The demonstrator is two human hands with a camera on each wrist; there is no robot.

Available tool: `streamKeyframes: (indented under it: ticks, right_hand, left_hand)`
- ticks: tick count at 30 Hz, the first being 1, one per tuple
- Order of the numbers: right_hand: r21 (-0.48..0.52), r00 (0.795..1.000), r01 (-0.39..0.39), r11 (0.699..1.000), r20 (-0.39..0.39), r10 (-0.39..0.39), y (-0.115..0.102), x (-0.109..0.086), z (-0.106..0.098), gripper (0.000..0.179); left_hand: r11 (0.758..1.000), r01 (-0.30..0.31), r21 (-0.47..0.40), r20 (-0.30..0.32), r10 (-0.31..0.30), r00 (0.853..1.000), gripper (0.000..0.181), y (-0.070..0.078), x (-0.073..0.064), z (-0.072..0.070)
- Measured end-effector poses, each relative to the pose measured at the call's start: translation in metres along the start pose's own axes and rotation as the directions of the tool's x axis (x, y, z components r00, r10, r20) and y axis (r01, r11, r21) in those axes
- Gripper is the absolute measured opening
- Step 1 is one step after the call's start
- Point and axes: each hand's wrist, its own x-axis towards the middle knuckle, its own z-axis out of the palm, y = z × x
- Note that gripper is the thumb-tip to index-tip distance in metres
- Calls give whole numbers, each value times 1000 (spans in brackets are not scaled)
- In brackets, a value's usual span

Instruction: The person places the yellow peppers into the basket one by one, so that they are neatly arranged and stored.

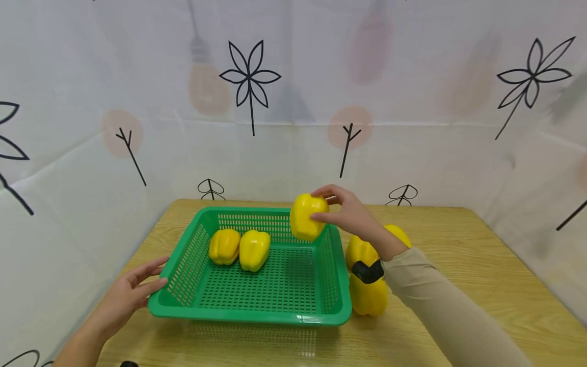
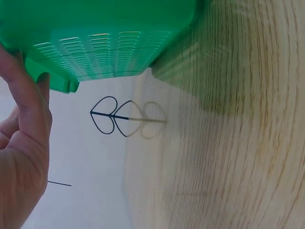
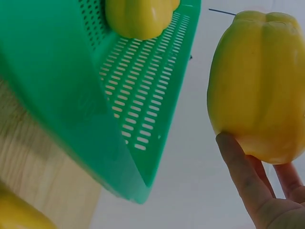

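Observation:
My right hand [image 1: 344,211] holds a yellow bell pepper [image 1: 306,218] above the right back part of a green plastic basket [image 1: 249,317], thumb on one side and fingers on the other. In the right wrist view, this bell pepper [image 3: 259,86] is up beside the basket wall [image 3: 62,95], held from its lower end. Two more yellow bell peppers [image 1: 255,250] lie side by side in the basket's left back part. My left hand [image 1: 121,300] touches the basket's left rim with fairly straight fingers and thumb; the left wrist view shows its fingers [image 2: 24,90] against the rim.
Right of the basket, three yellow bell peppers [image 1: 369,296] lie on the wooden table [image 1: 440,265], partly hidden by my right wrist and its black camera [image 1: 368,271]. A white cloth [image 1: 293,153] with black plant drawings hangs behind the table and along its sides.

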Motion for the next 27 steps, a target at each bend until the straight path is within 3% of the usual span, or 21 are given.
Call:
streamKeyframes:
  ticks: [14, 27]
  right_hand:
    - [71, 998, -27, 997, 61, 22, -4, 24, 28, 44]
    - [77, 984, -143, 987, 117, 133, 12, 41, 52, 43]
  left_hand:
    - [1000, -3, -2, -3, 3, 1000, 57, 0, 1, 0]
    - [1000, -2, 0, 0, 2, 1000, 57, 0, 1, 0]
